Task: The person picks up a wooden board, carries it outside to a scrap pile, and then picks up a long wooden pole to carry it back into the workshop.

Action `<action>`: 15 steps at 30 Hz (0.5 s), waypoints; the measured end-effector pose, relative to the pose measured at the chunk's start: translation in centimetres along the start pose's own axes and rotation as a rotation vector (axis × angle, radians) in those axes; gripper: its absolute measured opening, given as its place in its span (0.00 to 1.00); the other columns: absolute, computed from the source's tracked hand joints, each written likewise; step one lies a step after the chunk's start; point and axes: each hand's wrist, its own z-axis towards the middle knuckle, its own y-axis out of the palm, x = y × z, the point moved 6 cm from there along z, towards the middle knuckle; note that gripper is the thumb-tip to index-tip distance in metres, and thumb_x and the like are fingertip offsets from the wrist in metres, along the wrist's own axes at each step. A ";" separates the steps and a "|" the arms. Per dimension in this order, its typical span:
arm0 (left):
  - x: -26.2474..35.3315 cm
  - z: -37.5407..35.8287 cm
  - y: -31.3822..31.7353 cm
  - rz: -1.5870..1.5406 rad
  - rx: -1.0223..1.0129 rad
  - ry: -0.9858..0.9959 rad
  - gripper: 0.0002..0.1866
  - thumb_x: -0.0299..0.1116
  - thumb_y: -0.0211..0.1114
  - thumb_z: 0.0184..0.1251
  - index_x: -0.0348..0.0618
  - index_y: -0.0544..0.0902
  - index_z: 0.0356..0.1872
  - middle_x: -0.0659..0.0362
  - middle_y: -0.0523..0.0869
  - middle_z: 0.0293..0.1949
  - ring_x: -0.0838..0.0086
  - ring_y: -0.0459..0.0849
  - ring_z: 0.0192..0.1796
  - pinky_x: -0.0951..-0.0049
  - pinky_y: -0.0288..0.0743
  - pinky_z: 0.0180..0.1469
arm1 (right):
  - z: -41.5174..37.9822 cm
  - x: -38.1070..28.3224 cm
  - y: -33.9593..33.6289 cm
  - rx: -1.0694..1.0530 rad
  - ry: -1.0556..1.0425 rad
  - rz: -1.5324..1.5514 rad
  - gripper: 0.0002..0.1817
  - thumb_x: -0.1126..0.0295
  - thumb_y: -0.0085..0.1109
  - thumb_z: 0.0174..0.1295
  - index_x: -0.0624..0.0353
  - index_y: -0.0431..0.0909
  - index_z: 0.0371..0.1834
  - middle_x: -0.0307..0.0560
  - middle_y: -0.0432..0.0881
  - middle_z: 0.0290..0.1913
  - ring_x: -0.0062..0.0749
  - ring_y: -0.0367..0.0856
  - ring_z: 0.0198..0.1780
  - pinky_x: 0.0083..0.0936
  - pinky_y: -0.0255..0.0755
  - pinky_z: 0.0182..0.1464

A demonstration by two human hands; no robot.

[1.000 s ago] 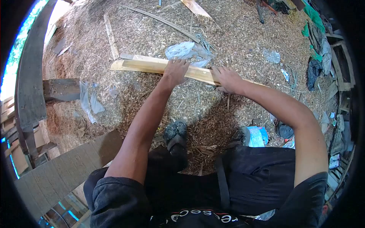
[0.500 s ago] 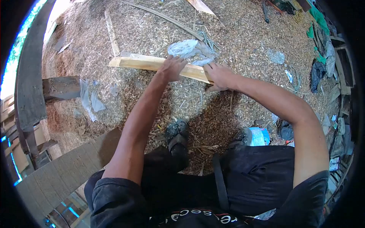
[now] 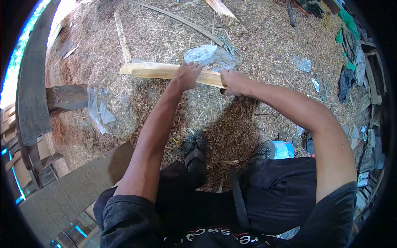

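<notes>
Pale wooden slats (image 3: 155, 71), apparently two laid together, stretch sideways in front of me above the wood shavings. My left hand (image 3: 188, 76) is wrapped over them near the middle, fingers curling around the far edge. At the right end, my right hand (image 3: 235, 82) grips the wood, its thumb side at the tip; the fingers underneath are partly hidden. Just beyond the hands, a crumpled clear plastic bag (image 3: 201, 54) lies on the ground.
Wood shavings (image 3: 161, 37) cover the ground. A long thin strip (image 3: 180, 21) and a short stick (image 3: 120, 37) lie farther off. A wide plank (image 3: 78, 184) stands at lower left, near my shoes (image 3: 194, 145). A blue-and-white packet (image 3: 282, 149) is beside the right shoe.
The right end of the slats has risen slightly, so they lie more level across the view. Both hands keep their hold.
</notes>
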 end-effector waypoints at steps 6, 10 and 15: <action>1.2 0.3 -0.1 -0.064 -0.018 0.043 0.36 0.45 0.74 0.44 0.41 0.74 0.57 0.50 0.81 0.54 0.56 0.78 0.60 0.54 0.68 0.61 | -0.8 0.4 0.6 0.036 0.028 -0.027 0.35 0.63 0.73 0.53 0.64 0.62 0.58 0.66 0.82 0.48 0.59 0.84 0.49 0.47 0.78 0.53; 2.1 1.4 -1.1 -0.119 0.031 0.057 0.36 0.45 0.74 0.44 0.41 0.74 0.56 0.49 0.82 0.52 0.55 0.79 0.58 0.55 0.68 0.60 | -1.3 1.7 -0.3 0.068 0.073 0.000 0.30 0.66 0.70 0.54 0.63 0.64 0.55 0.63 0.82 0.46 0.57 0.85 0.49 0.46 0.78 0.51; 3.0 2.6 -1.9 -0.085 0.186 0.009 0.33 0.43 0.75 0.44 0.42 0.76 0.53 0.53 0.84 0.46 0.58 0.80 0.53 0.57 0.70 0.54 | -1.3 3.2 -3.1 0.142 0.089 -0.078 0.28 0.70 0.69 0.51 0.63 0.65 0.53 0.61 0.81 0.47 0.57 0.83 0.49 0.51 0.76 0.51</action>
